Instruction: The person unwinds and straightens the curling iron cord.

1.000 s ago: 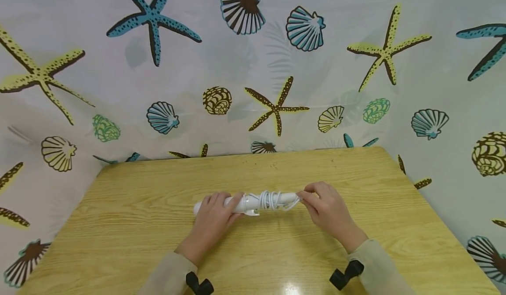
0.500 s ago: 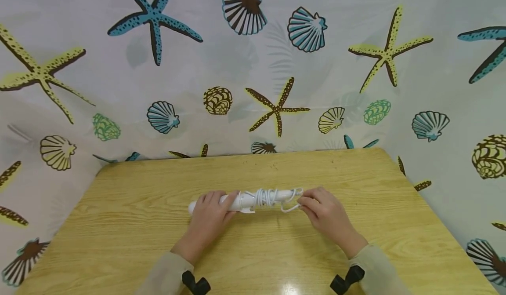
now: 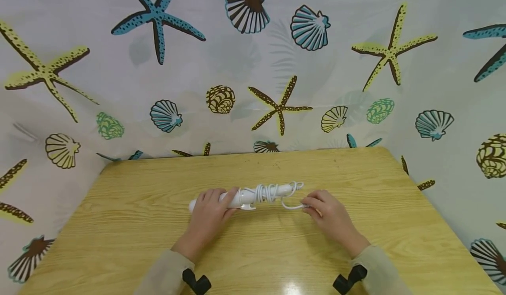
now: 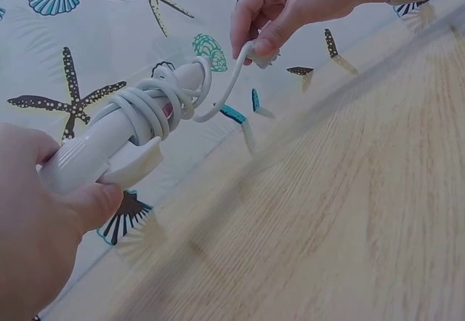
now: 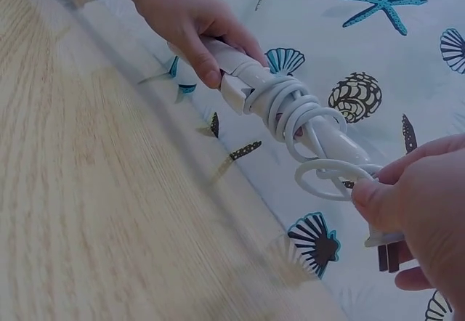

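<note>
White appliance: we see the long white appliance [image 3: 246, 197] lying crosswise in front of the person, seemingly lifted off the wooden table [image 3: 257, 251], though we cannot be sure every part is clear.
Left hand: our left hand [image 3: 210, 213] grasps one end of it, thumb on the near side, probably to steady the body against any pull on the cord.
Right hand: our right hand [image 3: 330, 211] pinches the plug [image 5: 385, 240] between thumb and fingers (its dark prongs show best from the right wrist), likely because that is the handiest grip on the cord's free end.
White cord: the white cord [image 3: 266, 193] is wound round the body in several loops, with a looser one by the tip; we judge this keeps it bundled. A short slack stretch runs to the plug.
Containers: we find no box or tray in view; the appliance carries its own cord, around its outside rather than inside.
</note>
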The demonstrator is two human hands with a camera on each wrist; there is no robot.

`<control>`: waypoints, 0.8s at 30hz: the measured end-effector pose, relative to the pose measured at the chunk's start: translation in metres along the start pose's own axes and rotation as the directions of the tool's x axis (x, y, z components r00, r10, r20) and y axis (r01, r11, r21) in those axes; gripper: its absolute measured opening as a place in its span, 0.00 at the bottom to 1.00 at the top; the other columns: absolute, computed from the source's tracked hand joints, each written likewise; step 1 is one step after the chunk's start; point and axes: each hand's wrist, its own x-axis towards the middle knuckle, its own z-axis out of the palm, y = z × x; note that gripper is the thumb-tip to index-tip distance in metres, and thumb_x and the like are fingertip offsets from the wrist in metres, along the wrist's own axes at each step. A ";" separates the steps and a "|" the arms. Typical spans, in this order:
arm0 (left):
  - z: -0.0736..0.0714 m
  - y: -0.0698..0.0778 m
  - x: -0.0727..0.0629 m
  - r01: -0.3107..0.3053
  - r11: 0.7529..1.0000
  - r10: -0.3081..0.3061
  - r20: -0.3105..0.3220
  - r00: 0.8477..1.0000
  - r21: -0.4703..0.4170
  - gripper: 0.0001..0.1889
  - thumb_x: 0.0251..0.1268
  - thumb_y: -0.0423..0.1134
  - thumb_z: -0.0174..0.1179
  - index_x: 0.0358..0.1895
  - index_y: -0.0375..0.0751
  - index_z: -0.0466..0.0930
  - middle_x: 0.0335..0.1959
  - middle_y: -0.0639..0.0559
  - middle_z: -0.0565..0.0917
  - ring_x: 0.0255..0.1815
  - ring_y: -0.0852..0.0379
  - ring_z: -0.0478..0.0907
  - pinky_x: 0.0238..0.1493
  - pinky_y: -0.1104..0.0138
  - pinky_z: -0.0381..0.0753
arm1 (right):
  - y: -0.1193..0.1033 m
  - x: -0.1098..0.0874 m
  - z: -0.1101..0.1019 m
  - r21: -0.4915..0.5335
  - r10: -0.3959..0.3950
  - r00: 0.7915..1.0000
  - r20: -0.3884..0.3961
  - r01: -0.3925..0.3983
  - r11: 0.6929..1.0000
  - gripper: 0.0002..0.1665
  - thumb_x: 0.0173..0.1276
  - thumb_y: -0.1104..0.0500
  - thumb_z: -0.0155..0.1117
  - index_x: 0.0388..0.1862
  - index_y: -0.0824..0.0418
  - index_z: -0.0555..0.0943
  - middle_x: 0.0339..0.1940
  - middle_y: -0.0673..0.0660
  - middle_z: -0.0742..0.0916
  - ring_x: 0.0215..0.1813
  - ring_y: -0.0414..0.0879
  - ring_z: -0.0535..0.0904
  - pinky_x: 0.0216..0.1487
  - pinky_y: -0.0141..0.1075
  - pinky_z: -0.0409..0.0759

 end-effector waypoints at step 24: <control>-0.004 0.002 -0.005 -0.052 0.998 0.051 -0.058 0.997 -0.016 0.31 0.49 0.47 0.70 0.60 0.47 0.73 0.41 0.42 0.78 0.41 0.44 0.75 0.41 0.49 0.75 | 0.012 -0.006 0.013 0.005 0.185 0.976 0.116 -0.187 0.982 0.12 0.50 0.62 0.75 0.35 0.57 0.84 0.36 0.48 0.80 0.35 0.40 0.74 0.30 0.33 0.75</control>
